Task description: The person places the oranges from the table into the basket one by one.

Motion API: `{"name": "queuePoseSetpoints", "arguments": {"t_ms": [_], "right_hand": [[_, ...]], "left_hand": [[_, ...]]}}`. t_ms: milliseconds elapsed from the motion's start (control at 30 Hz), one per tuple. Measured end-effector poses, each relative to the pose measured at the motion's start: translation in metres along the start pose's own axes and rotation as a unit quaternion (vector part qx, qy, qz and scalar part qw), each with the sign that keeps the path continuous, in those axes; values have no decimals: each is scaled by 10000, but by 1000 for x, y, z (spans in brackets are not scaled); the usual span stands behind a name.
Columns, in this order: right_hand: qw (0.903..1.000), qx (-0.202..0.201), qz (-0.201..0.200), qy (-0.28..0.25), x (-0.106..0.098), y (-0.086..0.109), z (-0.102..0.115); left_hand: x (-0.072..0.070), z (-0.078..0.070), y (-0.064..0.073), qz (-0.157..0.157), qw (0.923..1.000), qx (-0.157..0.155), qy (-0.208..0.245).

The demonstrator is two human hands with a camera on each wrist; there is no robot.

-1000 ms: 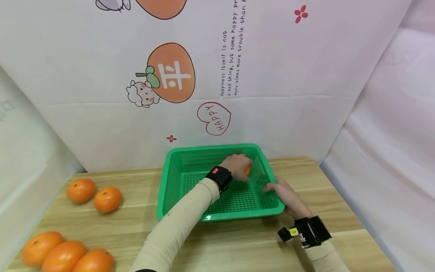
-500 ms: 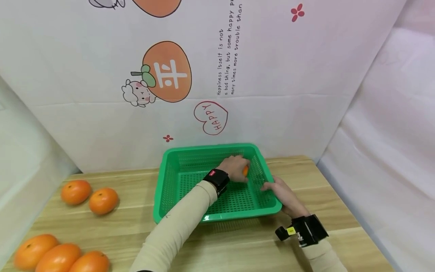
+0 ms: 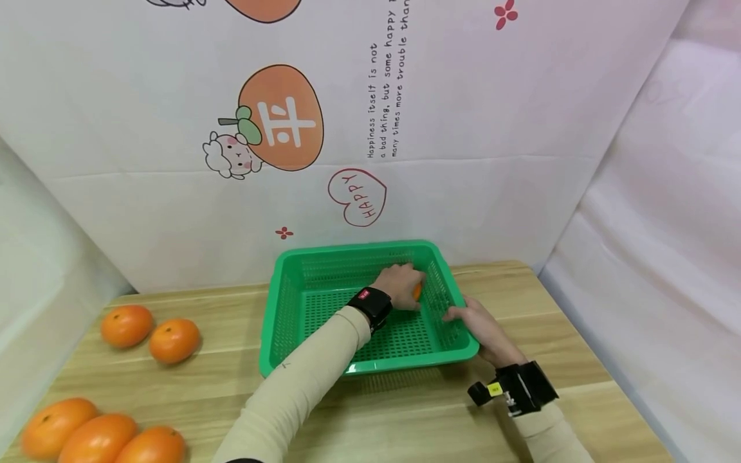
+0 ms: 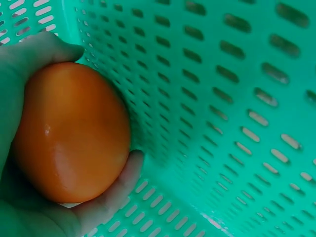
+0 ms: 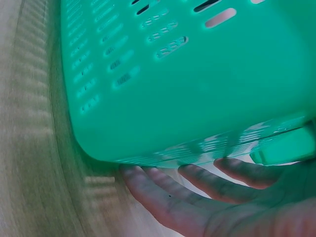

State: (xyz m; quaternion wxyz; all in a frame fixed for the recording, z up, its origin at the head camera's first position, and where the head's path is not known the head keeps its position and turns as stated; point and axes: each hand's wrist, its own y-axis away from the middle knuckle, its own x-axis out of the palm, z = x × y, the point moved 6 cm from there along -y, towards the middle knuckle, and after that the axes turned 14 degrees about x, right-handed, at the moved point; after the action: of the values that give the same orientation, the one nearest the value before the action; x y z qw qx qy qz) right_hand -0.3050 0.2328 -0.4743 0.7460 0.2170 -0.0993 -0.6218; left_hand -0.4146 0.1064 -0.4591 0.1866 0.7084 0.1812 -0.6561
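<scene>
A green plastic basket (image 3: pixel 370 369) with slotted walls stands on the table against the back sheet. My left hand (image 3: pixel 399 287) reaches inside it, near the right end. Its thumb and fingers curl round a tangerine (image 4: pixel 74 133), which lies close against the slotted wall in the left wrist view. In the head view most of that fruit is hidden behind the hand. My right hand (image 3: pixel 483 326) grips the basket's right side, thumb over the rim. In the right wrist view its fingers (image 5: pixel 168 197) lie along the outside of the wall.
On the left of the wooden table (image 3: pixel 405 418), two tangerines (image 3: pixel 175 341) sit side by side farther back. A row of three more tangerines (image 3: pixel 98 438) lies at the front left corner. A printed white sheet (image 3: pixel 463 193) rises behind the basket, with white sheets on both sides.
The head view has shifted slightly, so the table and fruit appear a little farther left. Both hands keep their places at the basket.
</scene>
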Motion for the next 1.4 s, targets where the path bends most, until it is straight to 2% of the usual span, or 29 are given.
{"name": "queuePoseSetpoints", "arguments": {"t_ms": [400, 700, 967, 1400], "right_hand": [[10000, -2, -10, -9, 1, 2, 3], [10000, 15, -29, -31, 2, 2, 3], [10000, 2, -63, -31, 2, 2, 2], [10000, 30, -89, -25, 1, 3, 1]], "left_hand": [[-1, -3, 0, 37, 9998, -190, 96], [-4, -7, 1, 239, 9986, -379, -264], [-11, -8, 1, 64, 9985, -338, -419], [-24, -7, 4, 12, 9981, -402, -466]]}}
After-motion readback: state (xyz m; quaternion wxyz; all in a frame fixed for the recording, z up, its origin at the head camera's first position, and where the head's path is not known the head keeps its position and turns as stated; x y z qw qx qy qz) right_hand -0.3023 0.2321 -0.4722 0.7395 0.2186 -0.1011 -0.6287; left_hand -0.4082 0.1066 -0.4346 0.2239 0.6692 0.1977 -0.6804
